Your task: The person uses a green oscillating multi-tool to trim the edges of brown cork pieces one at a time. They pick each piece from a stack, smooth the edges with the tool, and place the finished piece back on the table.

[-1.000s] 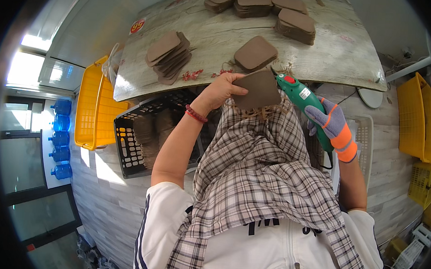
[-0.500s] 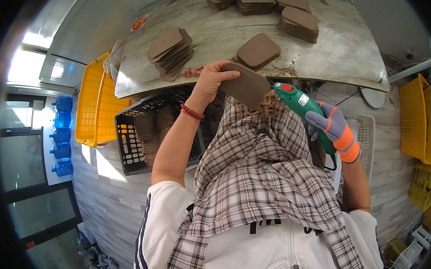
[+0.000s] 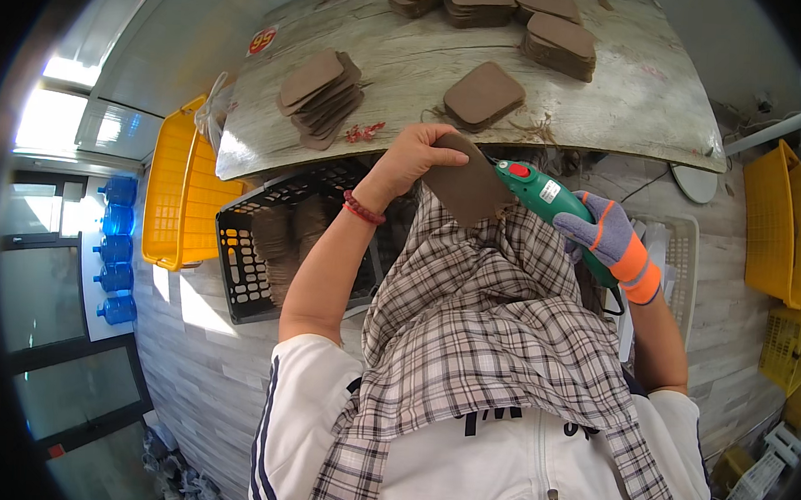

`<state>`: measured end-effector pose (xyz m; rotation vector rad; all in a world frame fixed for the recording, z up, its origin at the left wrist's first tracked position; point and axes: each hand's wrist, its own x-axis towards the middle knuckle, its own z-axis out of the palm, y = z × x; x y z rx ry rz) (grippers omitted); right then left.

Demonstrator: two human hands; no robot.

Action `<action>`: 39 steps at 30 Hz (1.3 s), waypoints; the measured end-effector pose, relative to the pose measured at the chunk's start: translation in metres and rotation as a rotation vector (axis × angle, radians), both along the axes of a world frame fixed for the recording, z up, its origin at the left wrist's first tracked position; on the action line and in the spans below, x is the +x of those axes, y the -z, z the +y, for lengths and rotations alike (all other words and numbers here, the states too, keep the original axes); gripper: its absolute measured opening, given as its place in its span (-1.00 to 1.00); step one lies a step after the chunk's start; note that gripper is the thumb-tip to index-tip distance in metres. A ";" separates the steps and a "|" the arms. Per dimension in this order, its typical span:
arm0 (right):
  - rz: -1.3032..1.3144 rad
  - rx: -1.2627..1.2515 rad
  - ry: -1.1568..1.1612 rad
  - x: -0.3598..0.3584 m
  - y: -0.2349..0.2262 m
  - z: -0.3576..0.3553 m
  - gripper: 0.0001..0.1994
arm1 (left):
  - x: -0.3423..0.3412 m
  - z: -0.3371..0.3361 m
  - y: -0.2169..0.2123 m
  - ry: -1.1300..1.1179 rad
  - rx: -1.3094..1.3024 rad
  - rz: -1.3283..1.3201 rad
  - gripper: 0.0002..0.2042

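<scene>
The brown pad (image 3: 467,186) is pinched at 1 end by the bare left hand (image 3: 412,163) above the plaid apron (image 3: 496,327), presumably so its edge is left exposed to the green tool (image 3: 550,197). The tool's body is gripped by the gloved right hand (image 3: 605,234), near the table (image 3: 405,74).

Brown pad (image 3: 465,186) turned and lower, green power tool (image 3: 559,200) shifted left and down

Grey plank floor (image 3: 199,384), sunlight patch (image 3: 200,310), worn table (image 3: 410,69), dark-framed glass panels (image 3: 81,389) at left
</scene>
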<state>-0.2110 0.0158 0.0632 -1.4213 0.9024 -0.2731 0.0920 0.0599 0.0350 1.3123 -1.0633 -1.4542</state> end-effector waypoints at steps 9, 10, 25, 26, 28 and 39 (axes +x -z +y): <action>-0.010 0.032 -0.024 0.013 -0.004 -0.001 -0.67 | -0.002 -0.001 -0.006 0.203 0.094 0.001 -0.80; -0.022 0.029 -0.025 0.015 -0.002 -0.002 -0.67 | -0.004 0.000 -0.008 0.196 0.084 -0.014 -0.79; -0.118 -0.022 0.142 0.001 0.024 -0.013 -0.66 | 0.235 -0.014 -0.024 -1.027 -0.199 -0.493 -0.53; -0.120 -0.013 0.146 0.000 0.025 -0.011 -0.65 | 0.244 -0.014 -0.024 -1.032 -0.137 -0.750 -0.51; -0.099 -0.005 0.207 -0.008 0.029 -0.011 -0.65 | 0.199 -0.033 -0.022 -1.010 -0.335 -1.397 -0.51; -0.086 0.069 0.303 -0.007 0.042 -0.007 -0.65 | 0.008 -0.090 0.082 -0.280 -0.261 -1.474 -0.38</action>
